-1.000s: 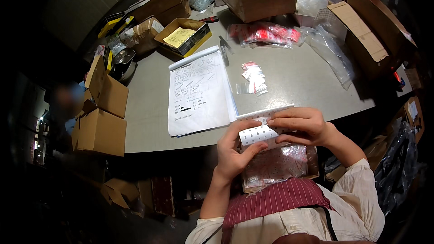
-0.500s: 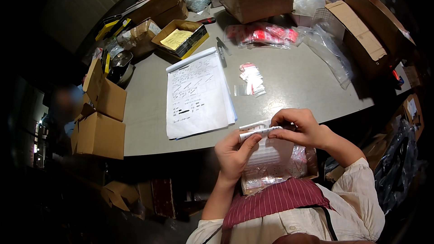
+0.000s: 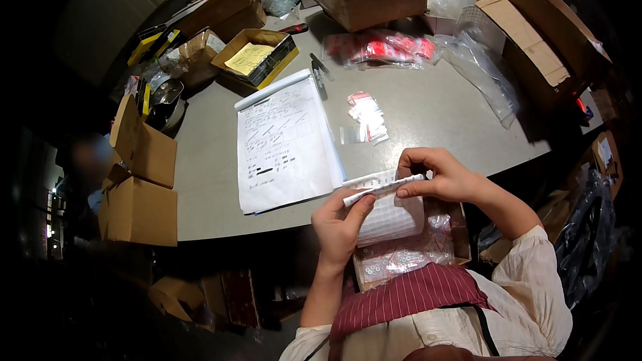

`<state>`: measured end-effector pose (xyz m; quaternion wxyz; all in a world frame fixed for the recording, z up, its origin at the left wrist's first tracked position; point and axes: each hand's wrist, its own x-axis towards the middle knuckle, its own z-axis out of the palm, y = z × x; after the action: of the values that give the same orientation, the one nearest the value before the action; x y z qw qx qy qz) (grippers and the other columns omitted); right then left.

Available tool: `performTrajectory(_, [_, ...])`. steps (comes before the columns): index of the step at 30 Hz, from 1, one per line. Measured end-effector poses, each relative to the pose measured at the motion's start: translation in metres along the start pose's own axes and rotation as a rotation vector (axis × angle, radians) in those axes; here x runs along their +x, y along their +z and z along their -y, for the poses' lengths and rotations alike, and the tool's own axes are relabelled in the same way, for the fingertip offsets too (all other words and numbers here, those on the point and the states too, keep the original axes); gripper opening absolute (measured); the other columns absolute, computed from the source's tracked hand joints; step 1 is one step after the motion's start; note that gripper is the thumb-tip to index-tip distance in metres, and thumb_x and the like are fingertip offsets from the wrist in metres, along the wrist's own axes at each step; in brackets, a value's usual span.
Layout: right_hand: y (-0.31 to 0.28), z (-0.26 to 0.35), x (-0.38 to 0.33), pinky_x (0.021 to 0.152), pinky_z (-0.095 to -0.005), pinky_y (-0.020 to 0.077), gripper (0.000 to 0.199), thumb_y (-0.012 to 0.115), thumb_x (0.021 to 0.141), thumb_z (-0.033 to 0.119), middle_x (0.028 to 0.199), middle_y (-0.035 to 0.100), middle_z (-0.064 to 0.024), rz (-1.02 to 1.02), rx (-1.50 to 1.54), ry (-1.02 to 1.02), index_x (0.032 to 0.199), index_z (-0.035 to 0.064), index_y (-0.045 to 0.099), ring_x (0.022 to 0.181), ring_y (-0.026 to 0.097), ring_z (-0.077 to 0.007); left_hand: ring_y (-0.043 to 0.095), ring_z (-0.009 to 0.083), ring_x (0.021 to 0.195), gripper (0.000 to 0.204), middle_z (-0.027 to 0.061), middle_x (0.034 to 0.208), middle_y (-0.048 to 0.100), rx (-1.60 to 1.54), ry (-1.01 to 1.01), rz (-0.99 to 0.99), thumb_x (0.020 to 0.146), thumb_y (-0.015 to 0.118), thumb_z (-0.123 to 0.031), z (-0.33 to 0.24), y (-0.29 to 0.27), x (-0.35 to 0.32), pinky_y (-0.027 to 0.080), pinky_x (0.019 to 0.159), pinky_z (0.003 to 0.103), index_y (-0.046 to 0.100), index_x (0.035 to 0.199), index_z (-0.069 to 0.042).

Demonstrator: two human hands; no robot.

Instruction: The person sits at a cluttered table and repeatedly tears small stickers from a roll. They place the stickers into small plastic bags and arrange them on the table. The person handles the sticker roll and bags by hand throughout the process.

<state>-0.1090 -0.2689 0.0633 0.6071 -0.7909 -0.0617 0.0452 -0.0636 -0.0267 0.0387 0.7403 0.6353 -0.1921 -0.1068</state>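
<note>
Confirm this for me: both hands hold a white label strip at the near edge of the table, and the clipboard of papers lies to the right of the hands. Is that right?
Not quite. The head view shows the left hand and right hand on the white label strip at the near edge of the table, but the clipboard of papers lies to their left, not right.

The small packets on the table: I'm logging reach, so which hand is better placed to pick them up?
Probably the right hand: it sits nearest the small packets, almost straight below them. The left hand is lower, supporting the white label sheet that both hands grip.
</note>
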Motion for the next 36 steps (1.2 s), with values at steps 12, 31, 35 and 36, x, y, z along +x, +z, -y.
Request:
performTrajectory(12, [-0.059,-0.043,0.141,0.123,-0.0516,0.0275,0.074,0.06,0.1,0.05,0.155,0.044,-0.0247,0.102,-1.043,-0.671,0.151,-0.0008,0.042,0.148,0.038,-0.0403,0.066,0.0103,0.088,0.017,0.0055,0.097,0.073,-0.072,-0.118,-0.119,0.094,0.075,-0.004,0.017,-0.025,0.011,0.052,0.079,0.024,0.072,0.106,0.008])
performTrajectory(31, [-0.105,-0.06,0.005,0.126,-0.0468,0.0255,0.068,0.054,0.105,0.042,0.161,0.038,-0.0233,-0.046,-1.059,-0.202,0.156,-0.0006,0.037,0.151,0.035,-0.0379,0.062,0.0077,0.082,0.018,0.0031,0.089,0.071,-0.036,-0.157,0.103,0.098,0.072,-0.009,0.026,0.036,0.056,0.049,0.073,0.022,0.071,0.106,0.007])
performTrajectory(35, [-0.085,-0.027,-0.007,0.103,-0.0446,0.0495,0.039,0.066,0.096,0.013,0.132,0.062,-0.0209,-0.35,-0.665,-0.316,0.132,0.0018,0.058,0.123,0.06,-0.039,0.064,0.0082,0.081,0.018,0.0042,0.087,0.072,-0.001,-0.124,0.052,0.097,0.074,-0.01,0.029,0.037,0.051,0.05,0.072,0.023,0.072,0.104,0.006])
performTrajectory(36, [-0.078,-0.018,-0.007,0.101,-0.0446,0.0499,0.039,0.067,0.093,0.012,0.129,0.063,-0.0204,-0.242,-0.629,-0.289,0.129,0.002,0.058,0.121,0.06,-0.0392,0.064,0.0082,0.08,0.018,0.0046,0.087,0.072,0.01,-0.111,0.054,0.096,0.075,-0.01,0.032,0.037,0.05,0.05,0.071,0.023,0.072,0.104,0.006])
